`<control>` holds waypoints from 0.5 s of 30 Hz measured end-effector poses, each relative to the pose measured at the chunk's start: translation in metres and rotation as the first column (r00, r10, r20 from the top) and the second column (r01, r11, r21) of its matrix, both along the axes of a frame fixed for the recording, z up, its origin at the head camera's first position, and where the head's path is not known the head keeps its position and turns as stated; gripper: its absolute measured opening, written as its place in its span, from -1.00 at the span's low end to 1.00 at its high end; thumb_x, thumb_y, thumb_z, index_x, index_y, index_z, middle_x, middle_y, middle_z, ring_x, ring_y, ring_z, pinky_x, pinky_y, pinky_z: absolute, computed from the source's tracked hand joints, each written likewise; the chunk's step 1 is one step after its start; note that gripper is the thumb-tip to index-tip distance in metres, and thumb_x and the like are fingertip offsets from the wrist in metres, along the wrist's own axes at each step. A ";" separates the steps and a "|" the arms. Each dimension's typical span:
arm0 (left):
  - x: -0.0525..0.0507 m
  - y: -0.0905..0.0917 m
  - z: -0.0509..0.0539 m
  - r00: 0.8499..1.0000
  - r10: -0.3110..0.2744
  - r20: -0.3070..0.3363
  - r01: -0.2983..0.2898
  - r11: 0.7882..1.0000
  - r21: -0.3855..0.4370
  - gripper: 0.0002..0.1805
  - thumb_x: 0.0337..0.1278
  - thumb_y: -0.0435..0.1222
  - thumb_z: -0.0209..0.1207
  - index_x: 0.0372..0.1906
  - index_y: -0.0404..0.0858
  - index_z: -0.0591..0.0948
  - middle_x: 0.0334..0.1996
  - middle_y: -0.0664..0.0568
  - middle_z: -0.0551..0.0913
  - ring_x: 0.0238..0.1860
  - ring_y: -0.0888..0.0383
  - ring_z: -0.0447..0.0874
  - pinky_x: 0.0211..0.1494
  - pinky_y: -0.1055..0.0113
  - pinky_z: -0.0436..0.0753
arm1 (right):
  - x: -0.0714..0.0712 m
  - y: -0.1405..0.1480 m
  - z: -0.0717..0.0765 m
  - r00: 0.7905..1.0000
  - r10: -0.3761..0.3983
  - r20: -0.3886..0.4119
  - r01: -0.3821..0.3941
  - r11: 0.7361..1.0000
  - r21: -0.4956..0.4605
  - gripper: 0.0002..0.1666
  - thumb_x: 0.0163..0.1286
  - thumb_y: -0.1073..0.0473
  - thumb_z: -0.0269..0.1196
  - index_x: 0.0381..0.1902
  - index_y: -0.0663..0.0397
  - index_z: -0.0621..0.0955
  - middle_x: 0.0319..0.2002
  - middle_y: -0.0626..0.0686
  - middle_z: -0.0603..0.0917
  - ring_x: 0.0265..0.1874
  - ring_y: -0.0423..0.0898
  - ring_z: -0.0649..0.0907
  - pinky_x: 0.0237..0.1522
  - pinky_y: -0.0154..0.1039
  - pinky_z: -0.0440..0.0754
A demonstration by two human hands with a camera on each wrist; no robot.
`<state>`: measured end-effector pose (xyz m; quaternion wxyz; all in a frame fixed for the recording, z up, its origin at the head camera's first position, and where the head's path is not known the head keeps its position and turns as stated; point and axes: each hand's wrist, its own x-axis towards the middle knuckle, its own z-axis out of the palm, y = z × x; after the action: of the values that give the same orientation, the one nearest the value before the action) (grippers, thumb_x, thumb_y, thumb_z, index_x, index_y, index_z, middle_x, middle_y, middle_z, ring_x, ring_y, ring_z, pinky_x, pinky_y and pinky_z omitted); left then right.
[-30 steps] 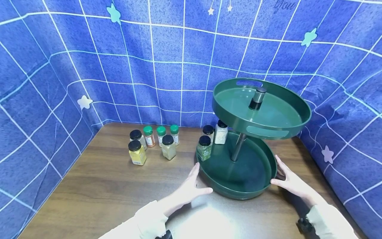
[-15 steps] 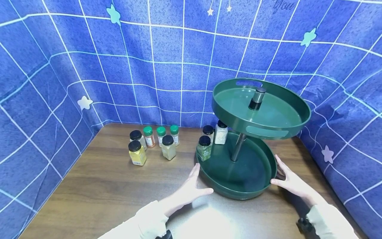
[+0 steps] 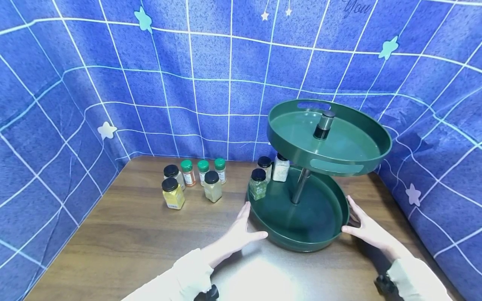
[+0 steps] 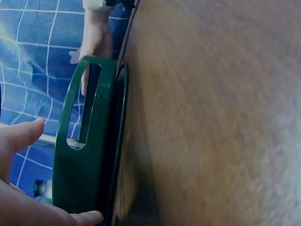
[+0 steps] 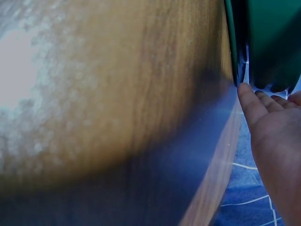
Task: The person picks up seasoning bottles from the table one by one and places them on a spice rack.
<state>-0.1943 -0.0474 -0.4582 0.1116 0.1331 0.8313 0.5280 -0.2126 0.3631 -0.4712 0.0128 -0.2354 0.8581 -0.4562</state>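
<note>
A green two-tier round tray stands on the table, its lower tier (image 3: 305, 221) under the upper tier (image 3: 327, 142). Fingers spread, the left hand (image 3: 241, 234) is at the lower tier's left rim; its fingertips touch or nearly touch the side. Opposite it, the right hand (image 3: 370, 230) has its fingers against the right rim, some of them hidden behind it. Inside the lower tier, at the left, are a green-filled jar (image 3: 257, 184), a black-capped jar (image 3: 265, 165) and a white-filled jar (image 3: 280, 169). In the left wrist view the green side (image 4: 80, 174) rises beside the left hand (image 4: 28, 202).
Left of the tray, on the wooden table (image 3: 143, 242), stand a yellow jar (image 3: 174, 196), a pale jar (image 3: 213, 190), another black-capped jar and several green-capped bottles (image 3: 189, 175). A blue grid-patterned cloth (image 3: 211, 83) hangs behind and at both sides.
The three jars in the lower tier have shifted slightly, the white-filled one to the right, as the tier turned a little. My left hand has moved slightly up and left. The right hand looks unchanged.
</note>
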 end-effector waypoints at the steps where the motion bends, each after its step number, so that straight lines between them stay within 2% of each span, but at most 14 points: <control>1: -0.001 0.000 0.000 1.000 0.001 0.002 -0.001 1.000 -0.002 0.16 -0.06 -0.03 0.36 0.48 -0.31 -0.14 0.50 -0.19 -0.17 0.49 -0.12 -0.20 0.45 -0.14 -0.04 | 0.000 0.000 0.000 1.000 -0.003 0.001 0.003 1.000 0.003 0.09 0.23 0.38 0.25 0.45 0.31 -0.22 0.39 0.52 -0.17 0.16 -0.68 0.16 0.07 -0.71 0.24; 15: -0.016 -0.002 0.000 1.000 0.011 -0.027 -0.013 0.999 -0.051 0.19 -0.09 -0.02 0.37 0.48 -0.30 -0.15 0.50 -0.18 -0.15 0.49 -0.11 -0.18 0.45 -0.10 -0.01 | -0.002 0.001 0.001 1.000 0.013 0.003 -0.013 1.000 -0.005 0.10 0.21 0.39 0.26 0.45 0.32 -0.22 0.38 0.53 -0.19 0.16 -0.66 0.17 0.06 -0.71 0.26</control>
<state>-0.2104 -0.0495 -0.4578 0.1009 0.1321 0.8467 0.5054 -0.2146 0.3637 -0.4705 0.0166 -0.2403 0.8555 -0.4585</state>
